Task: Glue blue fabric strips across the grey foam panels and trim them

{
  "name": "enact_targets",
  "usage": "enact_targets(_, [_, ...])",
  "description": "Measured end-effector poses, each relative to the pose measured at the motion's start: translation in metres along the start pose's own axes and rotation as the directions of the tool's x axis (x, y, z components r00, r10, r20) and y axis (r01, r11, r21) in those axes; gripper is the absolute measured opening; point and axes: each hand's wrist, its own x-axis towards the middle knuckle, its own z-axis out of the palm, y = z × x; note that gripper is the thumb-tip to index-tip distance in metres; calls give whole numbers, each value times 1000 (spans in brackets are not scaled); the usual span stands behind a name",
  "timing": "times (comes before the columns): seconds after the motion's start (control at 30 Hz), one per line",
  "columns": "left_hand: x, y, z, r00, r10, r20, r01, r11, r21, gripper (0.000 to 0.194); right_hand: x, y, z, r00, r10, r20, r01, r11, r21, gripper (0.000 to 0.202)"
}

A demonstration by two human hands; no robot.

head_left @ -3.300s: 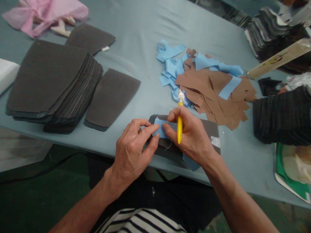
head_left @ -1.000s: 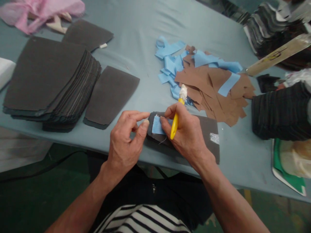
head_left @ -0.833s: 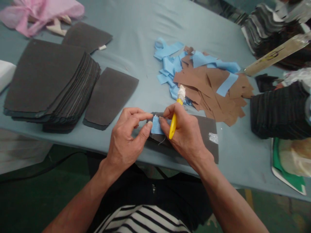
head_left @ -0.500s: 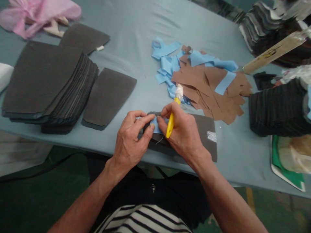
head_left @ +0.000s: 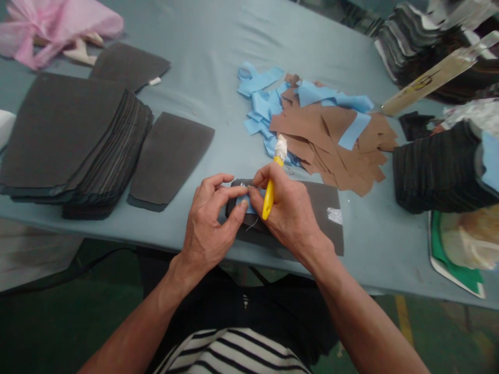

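A dark grey panel [head_left: 322, 200] lies at the table's front edge, with a white patch [head_left: 334, 215] of glue-like stuff near its right end. Over the panel's left end is a small blue fabric strip [head_left: 250, 209], partly covered by my fingers. My left hand [head_left: 212, 215] has its thumb and index finger closed on the strip. Tucked in my right hand [head_left: 286, 208] is a brush with a yellow handle [head_left: 268, 200], its white-coated bristles pointing away from me. That hand's thumb and fingertips also press at the strip. A loose thread hangs by the left thumb.
On the left stand a tall stack of dark panels [head_left: 62, 130] and a single panel [head_left: 171, 158]. Brown strips [head_left: 331, 145] and blue strips [head_left: 268, 104] are heaped beyond my hands. At right are another dark stack [head_left: 432, 171] and a tan stick [head_left: 429, 80].
My left index finger has reached farther right across the strip, close to the right fingertips. The whole view has shifted slightly; the brush stays in my right hand.
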Motion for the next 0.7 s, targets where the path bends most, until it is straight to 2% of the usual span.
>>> enact_targets(0.2, [0, -3, 6, 1000, -26, 6, 26, 999, -25, 22, -1, -3, -4, 999, 23, 35, -24, 999, 22, 12])
enact_targets(0.37, [-2, -3, 9, 999, -50, -2, 49, 998, -48, 23, -1, -4, -10, 998, -14, 63, 12, 999, 33, 12])
enact_targets(0.57, [-5, -3, 11, 998, -53, -37, 53, 999, 1, 23, -9, -5, -17, 995, -74, 65, 85, 977, -195, 17])
enact_targets(0.7, [-5, -3, 10, 998, -47, -37, 47, 999, 8, 23, -17, -2, -30, 998, -46, 50, 59, 948, -313, 14])
